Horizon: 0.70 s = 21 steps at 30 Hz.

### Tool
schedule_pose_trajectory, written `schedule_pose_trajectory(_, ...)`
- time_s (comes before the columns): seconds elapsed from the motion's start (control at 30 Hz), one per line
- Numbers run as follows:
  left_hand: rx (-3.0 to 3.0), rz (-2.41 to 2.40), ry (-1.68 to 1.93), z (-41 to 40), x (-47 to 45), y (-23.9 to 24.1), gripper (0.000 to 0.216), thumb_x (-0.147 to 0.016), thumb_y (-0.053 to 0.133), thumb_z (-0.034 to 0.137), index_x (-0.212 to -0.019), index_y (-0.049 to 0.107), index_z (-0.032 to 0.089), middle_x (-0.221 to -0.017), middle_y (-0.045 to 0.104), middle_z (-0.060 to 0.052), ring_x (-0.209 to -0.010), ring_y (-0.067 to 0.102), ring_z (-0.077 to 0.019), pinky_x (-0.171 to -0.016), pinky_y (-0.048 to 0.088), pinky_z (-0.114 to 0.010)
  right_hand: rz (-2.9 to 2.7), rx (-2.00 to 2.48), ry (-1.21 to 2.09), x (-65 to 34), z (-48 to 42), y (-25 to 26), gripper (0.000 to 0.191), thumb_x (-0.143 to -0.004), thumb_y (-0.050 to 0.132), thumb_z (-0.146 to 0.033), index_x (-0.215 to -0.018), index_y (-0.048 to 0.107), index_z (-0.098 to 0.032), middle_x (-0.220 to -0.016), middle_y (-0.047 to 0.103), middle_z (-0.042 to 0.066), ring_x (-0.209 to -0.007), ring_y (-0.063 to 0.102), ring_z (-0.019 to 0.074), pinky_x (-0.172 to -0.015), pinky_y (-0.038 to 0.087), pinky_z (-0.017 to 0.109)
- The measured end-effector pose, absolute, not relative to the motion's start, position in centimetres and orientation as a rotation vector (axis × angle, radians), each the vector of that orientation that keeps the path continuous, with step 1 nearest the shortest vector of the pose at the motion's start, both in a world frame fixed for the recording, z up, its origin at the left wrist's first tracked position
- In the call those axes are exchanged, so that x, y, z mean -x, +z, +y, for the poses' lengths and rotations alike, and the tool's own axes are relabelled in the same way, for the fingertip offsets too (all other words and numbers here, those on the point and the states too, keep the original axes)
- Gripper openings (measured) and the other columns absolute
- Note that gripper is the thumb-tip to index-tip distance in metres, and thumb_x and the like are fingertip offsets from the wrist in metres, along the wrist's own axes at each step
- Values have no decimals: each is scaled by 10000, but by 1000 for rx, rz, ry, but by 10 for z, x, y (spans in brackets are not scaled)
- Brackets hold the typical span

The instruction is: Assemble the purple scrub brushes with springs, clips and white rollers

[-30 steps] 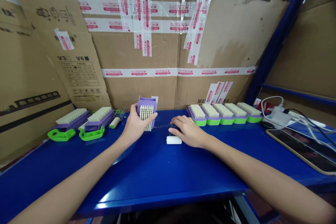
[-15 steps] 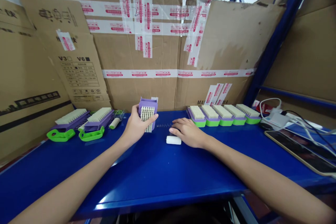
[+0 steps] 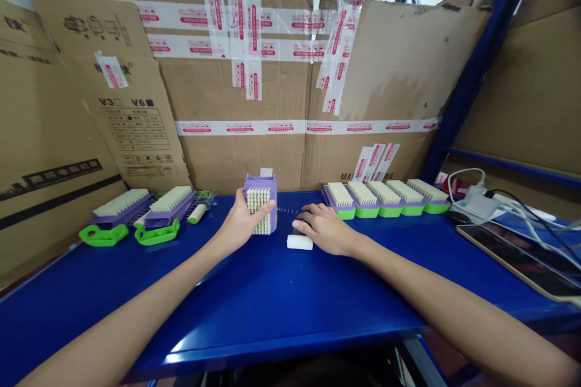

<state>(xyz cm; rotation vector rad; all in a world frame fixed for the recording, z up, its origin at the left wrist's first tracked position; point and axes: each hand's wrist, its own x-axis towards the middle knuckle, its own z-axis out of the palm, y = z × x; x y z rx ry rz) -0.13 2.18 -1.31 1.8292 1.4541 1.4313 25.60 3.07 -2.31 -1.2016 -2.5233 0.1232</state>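
Note:
My left hand (image 3: 240, 222) grips a purple brush block (image 3: 261, 202) with cream bristles, holding it upright on its end on the blue table (image 3: 254, 296). My right hand (image 3: 324, 228) rests palm down just right of it, fingers curled over a thin metal spring (image 3: 285, 211). I cannot tell whether the fingertips pinch the spring. A small white roller (image 3: 299, 242) lies on the table under the right thumb.
Several finished purple-and-green brushes (image 3: 385, 198) stand in a row at the right. Two purple brush blocks (image 3: 147, 204), two green handles (image 3: 131, 234) and a white-and-green roller (image 3: 198, 211) lie at the left. Taped cardboard (image 3: 281, 91) walls the back. A tablet (image 3: 521, 260) and cables sit at the far right.
The left hand has turned the purple brush block upright and set its end down on the table, shifting slightly right. The right hand has barely moved.

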Motion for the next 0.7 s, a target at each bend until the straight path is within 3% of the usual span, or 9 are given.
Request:
schedule_pose_trajectory(0.13, -1825, 1424, 1380, 25, 2, -20, 646, -896, 726, 667, -1277, 471, 211, -1284, 682, -164, -1243, 687, -349, -1044, 562, -518, -2492, 1196, 120, -256, 32, -25, 640, -1147, 314, -611, -1330, 727, -158, -1402, 655, 196, -1242, 606, 351, -1086, 419, 544)
schedule_pose_trajectory(0.4, -1847, 1345, 1343, 26, 0, -25, 575, -927, 715, 618, -1268, 468, 226, -1256, 687, -155, -1210, 705, -335, -991, 610, -487, -2503, 1247, 89, -256, 35, -29, 714, -1133, 259, -659, -1317, 730, -154, -1468, 629, 223, -1333, 574, 376, -1115, 411, 548)
schedule_pose_trajectory(0.7, -1873, 1357, 1339, 21, -2, -16, 585, -938, 691, 637, -1271, 427, 236, -1362, 647, -173, -1286, 663, -338, -1086, 553, -516, -2486, 1288, 81, -254, 32, -25, 653, -1146, 294, -615, -1322, 731, -162, -1348, 676, 204, -1261, 597, 352, -1094, 433, 531)
